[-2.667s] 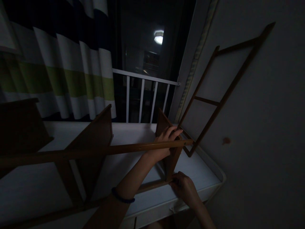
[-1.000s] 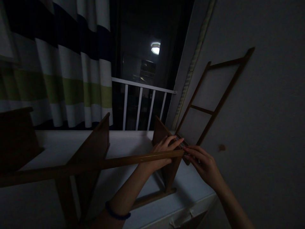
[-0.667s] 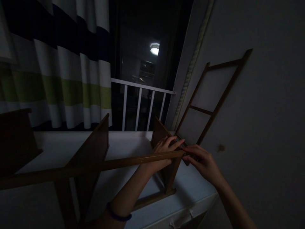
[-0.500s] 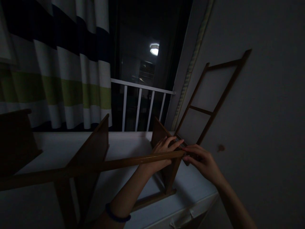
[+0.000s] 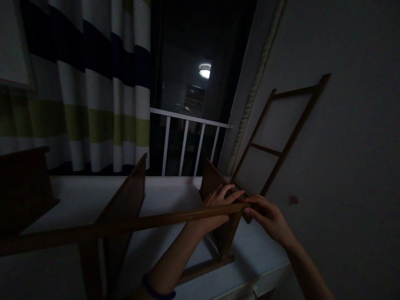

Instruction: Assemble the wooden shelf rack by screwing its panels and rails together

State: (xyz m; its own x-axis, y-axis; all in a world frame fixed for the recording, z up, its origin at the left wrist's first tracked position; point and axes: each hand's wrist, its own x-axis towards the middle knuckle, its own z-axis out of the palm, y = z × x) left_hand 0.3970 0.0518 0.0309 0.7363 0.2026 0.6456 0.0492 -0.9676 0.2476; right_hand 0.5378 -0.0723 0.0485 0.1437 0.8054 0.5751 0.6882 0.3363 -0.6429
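A brown wooden shelf frame lies on its side, with a long wooden rail (image 5: 175, 217) crossing in front of me. My left hand (image 5: 217, 204) reaches behind this rail, its fingers spread over the upper edge of the right-hand shelf board (image 5: 211, 177). The rail partly covers that hand, and its thumb is hard to make out. At the rail's right end, my right hand (image 5: 265, 214) is closed in a pinch, thumb and fingertips around the tip. Whether a small part sits between those fingertips is hidden. Another shelf board (image 5: 125, 196) stands upright farther left.
A ladder-like wooden side frame (image 5: 283, 154) leans against the right wall. The white surface (image 5: 175, 189) beneath the shelf ends at a front edge. Behind are a striped curtain (image 5: 103, 121) and a white window railing (image 5: 190, 117). The room is dim.
The view has shifted slightly, so everything appears a little lower and farther right. My right fingertips have closed around the rail's end; my left hand stays on the board.
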